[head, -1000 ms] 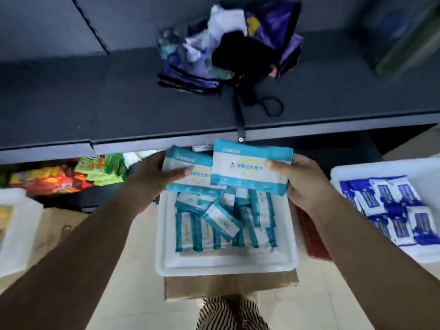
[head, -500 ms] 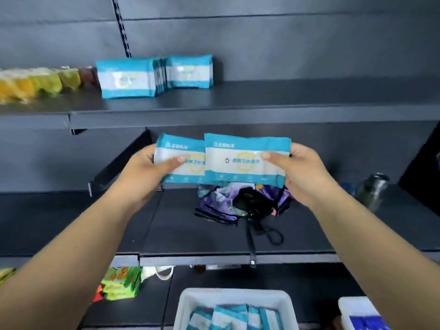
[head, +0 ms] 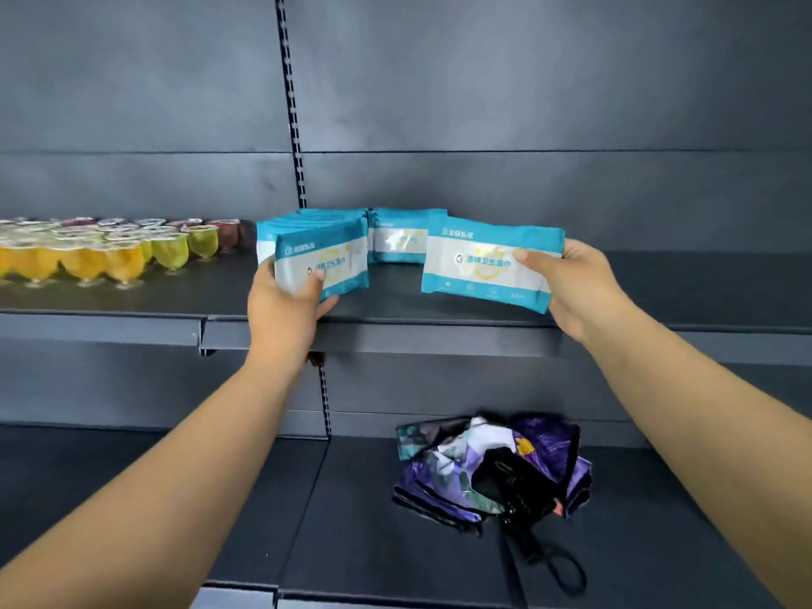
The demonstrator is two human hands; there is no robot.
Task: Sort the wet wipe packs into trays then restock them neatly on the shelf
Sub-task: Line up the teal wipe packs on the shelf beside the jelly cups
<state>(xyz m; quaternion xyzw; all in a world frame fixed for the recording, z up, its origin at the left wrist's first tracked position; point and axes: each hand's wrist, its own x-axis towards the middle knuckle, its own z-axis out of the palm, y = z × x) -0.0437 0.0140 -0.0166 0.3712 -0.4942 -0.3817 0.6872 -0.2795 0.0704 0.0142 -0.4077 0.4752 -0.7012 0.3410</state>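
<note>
My left hand (head: 288, 307) grips a teal and white wet wipe pack (head: 327, 261) upright at the front of the dark upper shelf (head: 439, 334). It stands just in front of a row of the same packs (head: 307, 219). A second row of packs (head: 397, 239) stands behind, to the right. My right hand (head: 580, 285) holds another teal wet wipe pack (head: 479, 268) by its right end, tilted, over the shelf to the right of the rows.
Several jelly cups (head: 101, 252), yellow, green and dark, fill the left part of the upper shelf. A folded purple umbrella (head: 492, 468) with a black strap lies on the lower shelf (head: 219, 498). A slotted upright (head: 292, 103) runs up the back wall.
My view rose from the tray to the upper shelf. Both hands lifted the two packs up to that shelf and moved apart, the left pack toward the left row, the right pack further right.
</note>
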